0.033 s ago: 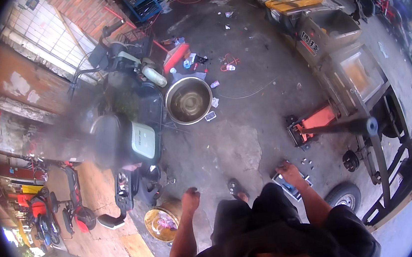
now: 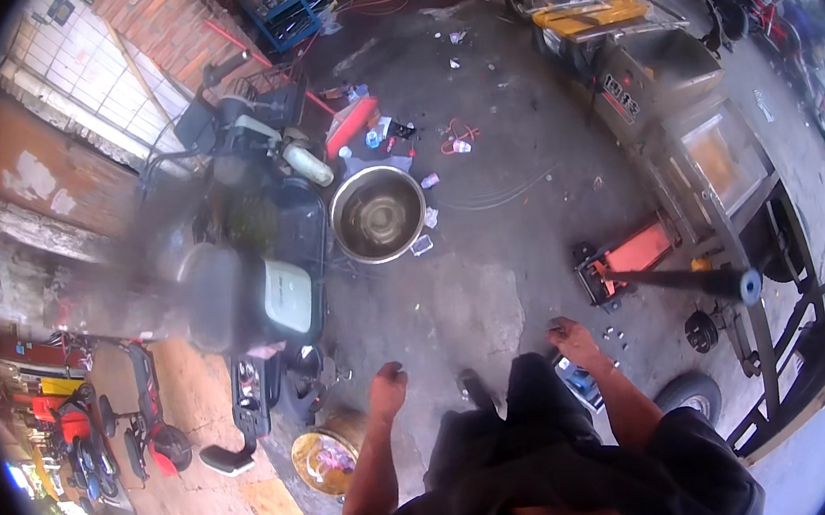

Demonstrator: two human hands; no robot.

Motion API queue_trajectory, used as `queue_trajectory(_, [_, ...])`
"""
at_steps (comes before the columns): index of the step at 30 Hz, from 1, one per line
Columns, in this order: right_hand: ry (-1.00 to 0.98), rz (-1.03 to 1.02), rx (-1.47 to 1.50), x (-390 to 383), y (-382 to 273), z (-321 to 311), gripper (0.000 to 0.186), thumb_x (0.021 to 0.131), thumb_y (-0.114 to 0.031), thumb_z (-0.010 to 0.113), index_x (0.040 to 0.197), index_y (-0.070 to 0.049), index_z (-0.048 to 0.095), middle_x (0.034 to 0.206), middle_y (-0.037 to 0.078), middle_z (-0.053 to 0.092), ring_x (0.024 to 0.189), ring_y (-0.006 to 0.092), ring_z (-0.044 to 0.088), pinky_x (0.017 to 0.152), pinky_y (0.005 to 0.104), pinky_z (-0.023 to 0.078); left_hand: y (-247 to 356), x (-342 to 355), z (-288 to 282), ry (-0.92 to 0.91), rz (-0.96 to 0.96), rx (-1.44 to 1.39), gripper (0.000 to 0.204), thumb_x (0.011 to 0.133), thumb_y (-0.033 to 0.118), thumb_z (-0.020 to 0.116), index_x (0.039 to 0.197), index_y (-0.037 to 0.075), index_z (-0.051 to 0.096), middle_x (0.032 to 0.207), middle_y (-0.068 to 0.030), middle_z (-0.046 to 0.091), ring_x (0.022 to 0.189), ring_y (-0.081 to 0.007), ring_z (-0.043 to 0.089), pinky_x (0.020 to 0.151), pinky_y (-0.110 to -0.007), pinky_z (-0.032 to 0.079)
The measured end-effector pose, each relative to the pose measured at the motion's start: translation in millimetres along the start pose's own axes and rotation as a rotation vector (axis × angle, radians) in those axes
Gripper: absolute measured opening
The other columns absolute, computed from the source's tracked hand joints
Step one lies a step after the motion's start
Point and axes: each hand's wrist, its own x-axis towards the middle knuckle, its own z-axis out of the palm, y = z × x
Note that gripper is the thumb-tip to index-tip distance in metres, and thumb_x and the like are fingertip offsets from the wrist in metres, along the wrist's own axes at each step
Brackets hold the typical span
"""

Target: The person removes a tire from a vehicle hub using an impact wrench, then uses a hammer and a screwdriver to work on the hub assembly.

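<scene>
I see both my forearms reaching down past my dark-clothed legs (image 2: pixel 532 386). My left hand (image 2: pixel 387 391) has curled fingers above the concrete floor, nearest to a yellow bucket (image 2: pixel 308 454) with light rubbish inside; what those fingers may hold is hidden. My right hand (image 2: pixel 572 339), also with curled fingers, is over the near end of a tray of small parts (image 2: pixel 576 376); its contents, if any, cannot be made out. A few small dark pieces lie to its right. My foot (image 2: pixel 476 386) shows blurred between my hands.
A steel basin (image 2: pixel 378 216) sits ahead, beside a scooter (image 2: pixel 285 291). At right, a red floor jack (image 2: pixel 638 249) with a long handle stands by a metal three-wheeler (image 2: pixel 659 71), near a loose wheel (image 2: pixel 688 394). Small litter and a red dustpan (image 2: pixel 353 123) lie farther ahead.
Both my hands are slightly higher in the picture, the left a little further right, the right a little further left. My foot and legs have shifted, and the view has moved slightly.
</scene>
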Motion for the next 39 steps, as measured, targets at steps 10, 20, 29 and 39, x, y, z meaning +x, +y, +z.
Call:
queue_trajectory(10, [0.185, 0.199, 0.151, 197.3, -8.8, -51.0, 0.028, 0.077, -0.022, 0.061, 0.096, -0.003, 0.065, 0.086, 0.017, 0.066, 0.082, 0.0294, 0.064, 0.073, 0.0376, 0.048, 178.3, 194.0, 40.9, -0.226, 0.138, -0.011, 0.033, 0.079, 0.022, 0.059, 0.105, 0.003, 0.062, 0.097, -0.0199, 0.064, 0.095, -0.0333, 0.061, 0.082, -0.04, 0.047])
queue_trajectory(20, [0.157, 0.017, -0.03, 405.1, -189.0, -207.0, 0.032, 0.081, -0.027, 0.06, 0.101, -0.003, 0.063, 0.09, 0.018, 0.066, 0.087, 0.0318, 0.064, 0.075, 0.0376, 0.048, 141.3, 371.0, 17.3, -0.093, -0.079, 0.283, 0.031, 0.075, 0.024, 0.057, 0.098, 0.004, 0.066, 0.098, -0.0218, 0.064, 0.095, -0.038, 0.06, 0.083, -0.043, 0.048])
queue_trajectory(29, [0.142, -0.132, 0.206, 602.6, -285.5, -227.2, 0.034, 0.081, -0.025, 0.064, 0.106, -0.001, 0.062, 0.085, 0.015, 0.066, 0.08, 0.0211, 0.062, 0.072, 0.0329, 0.047, 186.0, 542.8, -2.2, -0.452, -0.087, 0.474, 0.024, 0.077, 0.021, 0.054, 0.091, 0.009, 0.068, 0.096, -0.0152, 0.066, 0.095, -0.0341, 0.061, 0.082, -0.041, 0.05])
queue_trajectory(39, [0.075, 0.29, 0.072, 714.0, -100.8, -256.8, 0.01, 0.08, -0.018, 0.057, 0.075, -0.012, 0.062, 0.061, 0.001, 0.055, 0.048, 0.0147, 0.05, 0.041, 0.0319, 0.038, 435.6, 860.5, -80.1, -0.316, 0.205, 0.481, 0.035, 0.081, 0.024, 0.052, 0.114, 0.014, 0.059, 0.098, -0.0196, 0.063, 0.093, -0.0363, 0.06, 0.08, -0.047, 0.047])
